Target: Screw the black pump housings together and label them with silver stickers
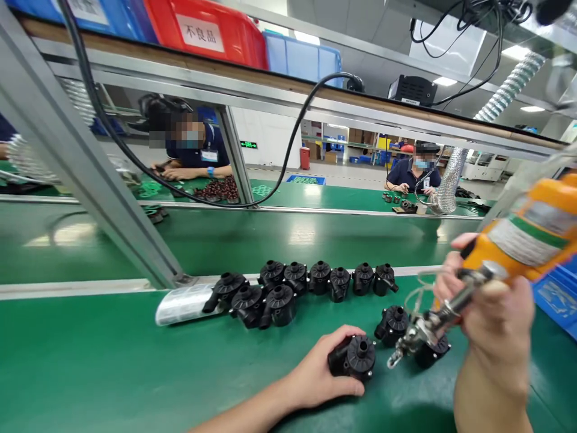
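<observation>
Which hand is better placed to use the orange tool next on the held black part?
Probably the right hand: it holds the orange tool, whose metal tip is near the black part that the left hand holds.

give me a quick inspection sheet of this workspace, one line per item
Surface: green worktop, shiny, reflecting light
Parts in work: held black housing, orange tool; other housings stand towards the back edge, two more near the tool
Clutter: clear roll lying beside the housings
Hands: left hand grips the held black housing; right hand grips the orange tool, its tip apart from that housing
Cables: black cable loops across the frame
Surroundings: two people beyond, red bin overhead
</observation>
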The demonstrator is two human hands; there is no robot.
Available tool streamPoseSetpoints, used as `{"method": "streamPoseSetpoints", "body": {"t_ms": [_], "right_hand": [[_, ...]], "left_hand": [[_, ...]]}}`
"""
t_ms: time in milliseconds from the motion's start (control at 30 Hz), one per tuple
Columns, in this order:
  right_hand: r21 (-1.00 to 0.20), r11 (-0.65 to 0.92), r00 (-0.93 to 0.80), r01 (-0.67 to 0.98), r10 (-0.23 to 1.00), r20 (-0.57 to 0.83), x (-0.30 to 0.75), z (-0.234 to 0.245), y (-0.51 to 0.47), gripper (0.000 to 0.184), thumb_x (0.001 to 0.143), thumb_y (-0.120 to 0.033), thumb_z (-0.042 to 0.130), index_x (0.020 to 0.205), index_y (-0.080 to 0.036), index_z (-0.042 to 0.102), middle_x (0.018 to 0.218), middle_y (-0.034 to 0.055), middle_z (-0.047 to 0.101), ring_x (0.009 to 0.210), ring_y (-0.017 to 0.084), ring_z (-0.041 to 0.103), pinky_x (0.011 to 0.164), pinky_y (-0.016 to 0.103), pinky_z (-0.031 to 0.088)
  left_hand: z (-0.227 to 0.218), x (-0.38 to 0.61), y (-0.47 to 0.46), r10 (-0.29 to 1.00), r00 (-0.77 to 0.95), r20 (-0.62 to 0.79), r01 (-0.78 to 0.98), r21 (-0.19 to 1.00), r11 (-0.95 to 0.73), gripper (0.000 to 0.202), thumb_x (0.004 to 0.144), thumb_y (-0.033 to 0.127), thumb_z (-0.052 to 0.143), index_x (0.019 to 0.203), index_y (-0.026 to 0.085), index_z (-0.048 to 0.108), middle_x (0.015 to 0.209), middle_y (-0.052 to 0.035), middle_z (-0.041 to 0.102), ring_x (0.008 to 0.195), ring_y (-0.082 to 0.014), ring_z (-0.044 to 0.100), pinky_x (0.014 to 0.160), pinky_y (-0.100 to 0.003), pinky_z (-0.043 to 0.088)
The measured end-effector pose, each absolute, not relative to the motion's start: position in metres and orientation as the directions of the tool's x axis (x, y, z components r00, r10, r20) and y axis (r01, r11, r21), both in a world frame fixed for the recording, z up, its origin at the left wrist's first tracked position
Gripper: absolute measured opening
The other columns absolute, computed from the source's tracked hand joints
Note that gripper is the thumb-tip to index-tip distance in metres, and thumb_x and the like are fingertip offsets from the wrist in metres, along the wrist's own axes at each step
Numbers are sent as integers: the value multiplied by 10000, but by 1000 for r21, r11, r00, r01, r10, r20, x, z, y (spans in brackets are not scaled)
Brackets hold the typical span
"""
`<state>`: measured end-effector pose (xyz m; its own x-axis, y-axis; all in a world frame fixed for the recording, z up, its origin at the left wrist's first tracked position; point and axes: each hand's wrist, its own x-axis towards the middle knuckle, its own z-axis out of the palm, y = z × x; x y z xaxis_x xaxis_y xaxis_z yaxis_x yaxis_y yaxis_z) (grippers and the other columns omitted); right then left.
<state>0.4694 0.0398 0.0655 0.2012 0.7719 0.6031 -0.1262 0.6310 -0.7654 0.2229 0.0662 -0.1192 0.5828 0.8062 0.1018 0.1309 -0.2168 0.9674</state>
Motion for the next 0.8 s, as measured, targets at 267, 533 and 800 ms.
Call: {"method": "streamPoseSetpoints", "body": {"t_ms": [267, 533, 800], "right_hand": [[-714, 537, 181, -449, 838, 515, 450, 72, 19, 697, 655, -699, 926, 1129, -264, 658, 716, -58, 502, 464, 73, 398, 400, 212, 371], [-719, 593, 130, -364, 796, 591, 413, 56, 45, 658, 736, -712, 892, 1157, -256, 674, 804, -18, 559, 556, 95, 474, 470, 237, 421], [-736, 624, 72, -263, 773, 630, 394, 59, 39, 584, 727, -612, 940, 1061, -237, 642, 736, -43, 540, 547, 94, 466, 488, 236, 454]], "left_hand": [[-122, 241, 63, 782, 600, 167, 62, 965, -253, 662, 738, 376, 953, 1284, 199, 622, 1103, -48, 750, 983, -246, 665, 886, -321, 519], [-115, 242, 61, 751, 625, 213, -6, 963, -268, 606, 780, 402, 915, 1247, 198, 587, 1004, -16, 707, 822, -194, 621, 767, -285, 511], [-119, 239, 62, 721, 659, 213, 57, 942, -330, 478, 828, 521, 848, 1141, 200, 679, 1012, -43, 765, 876, -245, 692, 823, -315, 590]]}}
